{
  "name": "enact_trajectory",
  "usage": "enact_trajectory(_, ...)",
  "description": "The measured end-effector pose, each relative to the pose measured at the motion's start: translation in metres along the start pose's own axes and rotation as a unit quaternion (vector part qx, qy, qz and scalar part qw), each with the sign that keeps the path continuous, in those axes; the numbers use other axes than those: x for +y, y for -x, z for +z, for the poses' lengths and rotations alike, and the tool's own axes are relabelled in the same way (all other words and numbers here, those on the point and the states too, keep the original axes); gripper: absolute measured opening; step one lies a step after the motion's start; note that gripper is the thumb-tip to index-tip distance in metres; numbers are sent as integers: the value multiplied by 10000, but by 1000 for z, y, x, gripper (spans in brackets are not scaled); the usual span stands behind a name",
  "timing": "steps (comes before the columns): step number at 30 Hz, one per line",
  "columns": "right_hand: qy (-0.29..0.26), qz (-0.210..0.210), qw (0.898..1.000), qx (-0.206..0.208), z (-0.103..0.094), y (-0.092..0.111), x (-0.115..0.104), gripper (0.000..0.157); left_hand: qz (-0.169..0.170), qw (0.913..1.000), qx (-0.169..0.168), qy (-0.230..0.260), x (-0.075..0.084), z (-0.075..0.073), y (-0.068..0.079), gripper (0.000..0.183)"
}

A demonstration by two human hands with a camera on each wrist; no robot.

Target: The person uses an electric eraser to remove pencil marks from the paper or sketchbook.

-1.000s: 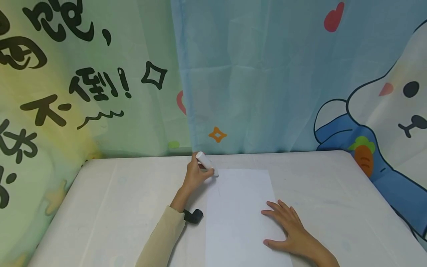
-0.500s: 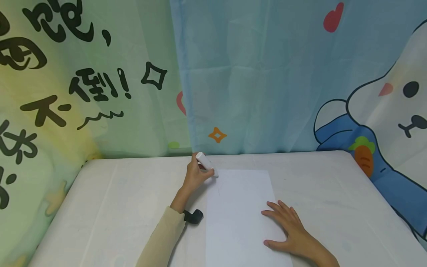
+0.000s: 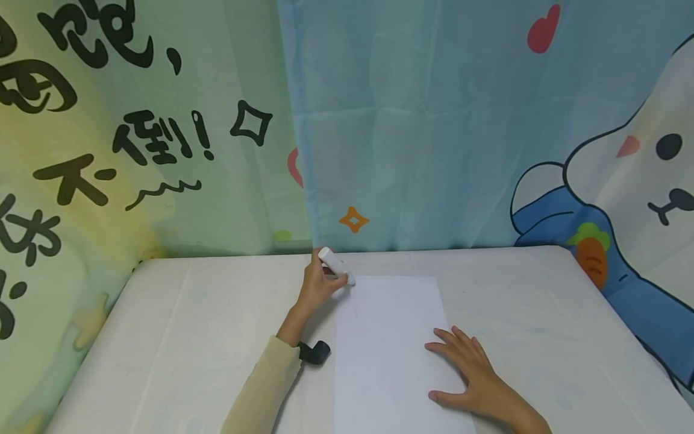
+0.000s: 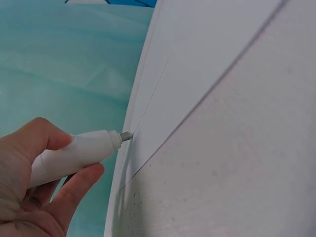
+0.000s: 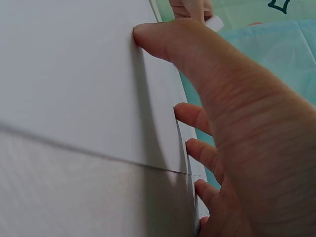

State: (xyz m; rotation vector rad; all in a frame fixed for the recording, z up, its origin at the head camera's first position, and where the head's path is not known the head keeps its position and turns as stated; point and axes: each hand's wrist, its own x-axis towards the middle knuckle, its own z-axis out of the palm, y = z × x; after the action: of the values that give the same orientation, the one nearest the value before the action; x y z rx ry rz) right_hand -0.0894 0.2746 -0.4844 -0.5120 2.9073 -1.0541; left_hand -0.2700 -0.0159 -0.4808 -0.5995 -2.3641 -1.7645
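Note:
My left hand [image 3: 318, 284] pinches a white electric eraser [image 3: 332, 263] between thumb and fingers at the paper's far left corner. In the left wrist view, the eraser's short grey tip [image 4: 127, 136] appears to touch the paper [image 4: 197, 49], at the end of a thin faint line [image 4: 154, 91]. The sheet of white paper [image 3: 390, 361] lies flat on the table. My right hand [image 3: 468, 377] rests spread on its right side. In the right wrist view, the thumb [image 5: 153, 39] presses on the sheet, and the fingers [image 5: 202, 153] lie along its edge.
A white cloth covers the table [image 3: 206, 313]. Behind its far edge hangs a printed curtain [image 3: 423, 150] with writing and a cartoon animal. A black wrist camera [image 3: 315, 352] sits on the left wrist, just left of the paper.

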Motion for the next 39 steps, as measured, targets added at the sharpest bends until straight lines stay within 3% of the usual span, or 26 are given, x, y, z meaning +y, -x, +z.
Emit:
enact_trajectory(17,16,51,10000,-1,1,0,1,67,17,9999,-27,-99,3,-1,0,55)
enact_trajectory(30,38,-155,9998,129,4,3,2,66,92,9998,-37,-166,3,0,1,54)
enact_trajectory(39,10,-15,10000,28,1,1,1,67,107,9997,-103,-192,2,0,1,56)
